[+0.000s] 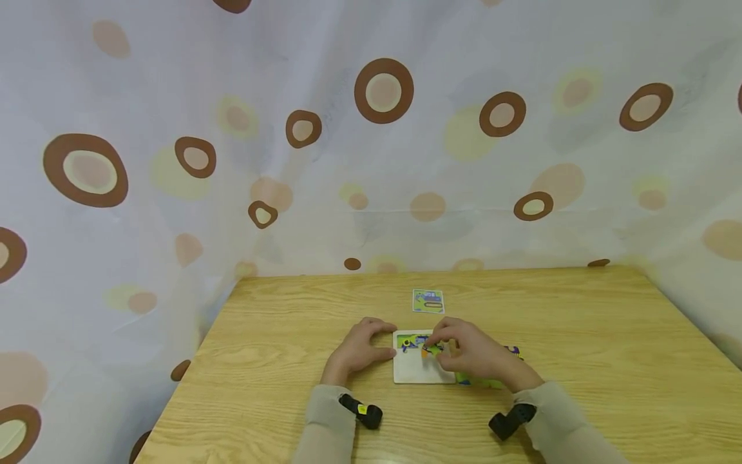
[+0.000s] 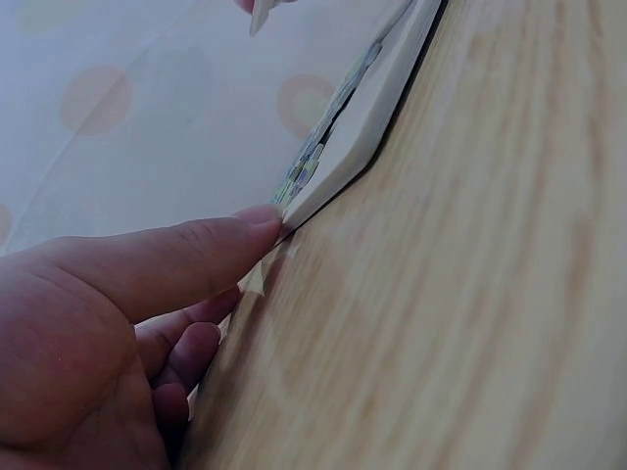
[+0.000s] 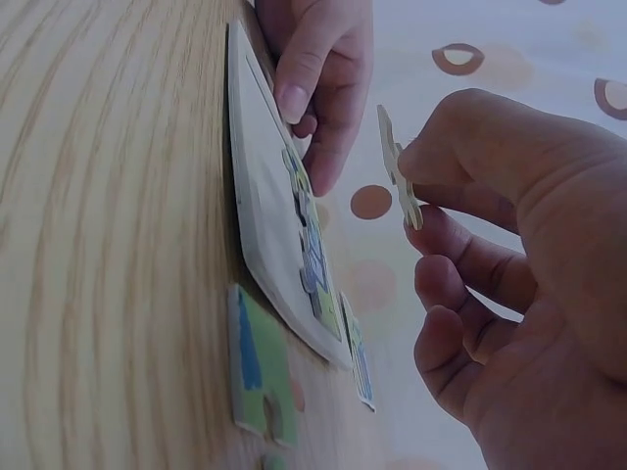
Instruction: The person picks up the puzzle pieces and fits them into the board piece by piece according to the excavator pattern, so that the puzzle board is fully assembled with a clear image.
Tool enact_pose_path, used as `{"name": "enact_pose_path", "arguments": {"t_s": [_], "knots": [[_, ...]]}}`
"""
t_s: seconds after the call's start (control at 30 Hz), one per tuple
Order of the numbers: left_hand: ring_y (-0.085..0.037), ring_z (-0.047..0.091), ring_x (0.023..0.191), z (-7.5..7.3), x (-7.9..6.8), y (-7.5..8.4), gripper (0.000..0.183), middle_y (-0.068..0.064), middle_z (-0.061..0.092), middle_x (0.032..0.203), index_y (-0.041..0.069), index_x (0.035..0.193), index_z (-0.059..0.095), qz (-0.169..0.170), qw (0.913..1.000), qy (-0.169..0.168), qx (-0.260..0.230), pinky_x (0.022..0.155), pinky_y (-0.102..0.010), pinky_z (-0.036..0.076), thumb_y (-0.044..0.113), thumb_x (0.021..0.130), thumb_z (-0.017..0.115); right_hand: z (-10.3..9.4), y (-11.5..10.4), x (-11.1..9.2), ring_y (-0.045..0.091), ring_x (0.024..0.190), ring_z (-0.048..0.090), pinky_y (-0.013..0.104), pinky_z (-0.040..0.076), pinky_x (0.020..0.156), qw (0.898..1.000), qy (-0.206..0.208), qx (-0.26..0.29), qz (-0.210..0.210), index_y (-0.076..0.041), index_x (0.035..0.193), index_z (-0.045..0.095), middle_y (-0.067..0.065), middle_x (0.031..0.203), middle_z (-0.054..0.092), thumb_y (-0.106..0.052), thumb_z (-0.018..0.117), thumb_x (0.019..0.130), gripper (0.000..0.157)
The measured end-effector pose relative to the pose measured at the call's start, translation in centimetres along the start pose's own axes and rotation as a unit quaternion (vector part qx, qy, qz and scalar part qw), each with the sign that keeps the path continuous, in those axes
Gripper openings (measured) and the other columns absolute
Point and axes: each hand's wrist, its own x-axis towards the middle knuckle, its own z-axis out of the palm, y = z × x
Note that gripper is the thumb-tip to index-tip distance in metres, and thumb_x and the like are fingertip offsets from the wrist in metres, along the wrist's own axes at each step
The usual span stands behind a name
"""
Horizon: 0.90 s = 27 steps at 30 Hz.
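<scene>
A white puzzle tray [image 1: 414, 370] lies on the table, with a strip of joined colourful puzzle pieces [image 3: 307, 235] along its far side. My left hand [image 1: 359, 348] is at the tray's left edge; in the left wrist view its thumb [image 2: 211, 250] rests right at the tray's edge. Over the tray, my right hand [image 1: 475, 351] pinches a puzzle piece [image 3: 395, 166] between thumb and fingers. In the right wrist view that piece is held edge-on, raised above the tray.
Loose green and blue puzzle pieces [image 3: 260, 367] lie beside the tray's right side, partly hidden by my right hand in the head view. Behind the tray lies a small picture card [image 1: 428, 301]. A patterned curtain [image 1: 324, 238] hangs beyond the wooden table [image 1: 278, 322].
</scene>
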Motion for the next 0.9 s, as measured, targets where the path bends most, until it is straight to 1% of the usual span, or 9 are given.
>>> {"name": "enact_pose_path", "arguments": {"t_s": [0.1, 0.17, 0.23, 0.33, 0.47, 0.6, 0.7, 0.9], "knots": [[-0.035, 0.042, 0.129, 0.0, -0.1, 0.0, 0.045, -0.010, 0.052, 0.135, 0.012, 0.132, 0.064, -0.001, 1.0000, -0.001, 0.001, 0.108, -0.053, 0.033, 0.020, 0.089, 0.076, 0.3, -0.1, 0.3, 0.026, 0.085, 0.053, 0.030, 0.045, 0.065, 1.000, -0.003, 0.004, -0.011, -0.016, 0.114, 0.073, -0.004, 0.107, 0.059, -0.006, 0.066, 0.091, 0.027], [-0.035, 0.042, 0.129, 0.0, -0.1, 0.0, 0.045, -0.010, 0.052, 0.135, 0.012, 0.132, 0.064, -0.001, 1.0000, -0.001, 0.000, 0.108, -0.053, 0.033, 0.020, 0.089, 0.076, 0.6, -0.2, 0.6, 0.025, 0.084, 0.053, 0.030, 0.046, 0.064, 1.000, -0.005, 0.005, -0.018, -0.015, 0.115, 0.073, -0.004, 0.107, 0.059, -0.006, 0.066, 0.091, 0.027], [-0.035, 0.042, 0.129, 0.0, -0.2, 0.1, 0.045, -0.010, 0.052, 0.135, 0.012, 0.132, 0.064, -0.002, 1.0000, -0.002, -0.002, 0.108, -0.053, 0.033, 0.019, 0.089, 0.076, 0.9, -0.2, 0.8, 0.023, 0.084, 0.053, 0.030, 0.046, 0.066, 1.000, -0.007, 0.006, -0.024, -0.014, 0.115, 0.073, -0.004, 0.106, 0.059, -0.005, 0.066, 0.091, 0.027], [-0.034, 0.043, 0.129, 0.0, -0.2, 0.0, 0.044, -0.009, 0.052, 0.135, 0.012, 0.131, 0.064, -0.002, 1.0000, -0.002, 0.000, 0.108, -0.052, 0.034, 0.020, 0.089, 0.075, 1.3, -0.3, 1.2, 0.021, 0.083, 0.053, 0.029, 0.046, 0.065, 1.000, -0.010, 0.004, -0.028, -0.014, 0.116, 0.073, -0.006, 0.105, 0.059, -0.006, 0.066, 0.091, 0.027], [-0.032, 0.044, 0.128, 0.1, 0.0, -0.3, 0.044, -0.008, 0.052, 0.135, 0.013, 0.132, 0.064, 0.000, 1.0000, -0.001, 0.010, 0.108, -0.051, 0.034, 0.022, 0.090, 0.075, 1.7, -0.5, 1.6, 0.018, 0.086, 0.055, 0.032, 0.048, 0.070, 0.999, -0.013, 0.006, -0.031, -0.014, 0.115, 0.073, -0.006, 0.105, 0.060, -0.005, 0.065, 0.091, 0.027], [-0.031, 0.044, 0.128, 0.1, 0.2, -0.3, 0.044, -0.007, 0.052, 0.135, 0.014, 0.132, 0.064, 0.001, 0.9999, 0.001, 0.015, 0.108, -0.050, 0.034, 0.023, 0.090, 0.074, 2.0, -0.7, 2.0, 0.018, 0.085, 0.055, 0.031, 0.048, 0.071, 0.999, -0.014, -0.006, -0.043, -0.014, 0.114, 0.073, -0.004, 0.104, 0.060, -0.004, 0.065, 0.091, 0.026], [-0.031, 0.043, 0.129, 0.0, 0.2, -0.2, 0.044, -0.007, 0.052, 0.135, 0.014, 0.132, 0.064, 0.002, 0.9999, 0.001, 0.013, 0.108, -0.051, 0.034, 0.023, 0.090, 0.074, 2.2, -0.7, 2.2, 0.018, 0.082, 0.053, 0.028, 0.045, 0.068, 0.998, -0.015, -0.014, -0.051, -0.014, 0.113, 0.073, -0.004, 0.102, 0.059, -0.004, 0.066, 0.090, 0.026], [-0.032, 0.043, 0.128, 0.0, 0.3, -0.3, 0.043, -0.008, 0.052, 0.135, 0.014, 0.131, 0.064, 0.001, 1.0000, 0.000, 0.007, 0.107, -0.051, 0.035, 0.021, 0.090, 0.075, 2.6, -0.7, 2.6, 0.016, 0.084, 0.052, 0.030, 0.044, 0.072, 0.998, -0.022, -0.019, -0.047, -0.014, 0.112, 0.074, -0.003, 0.102, 0.058, -0.004, 0.065, 0.090, 0.025]]}}
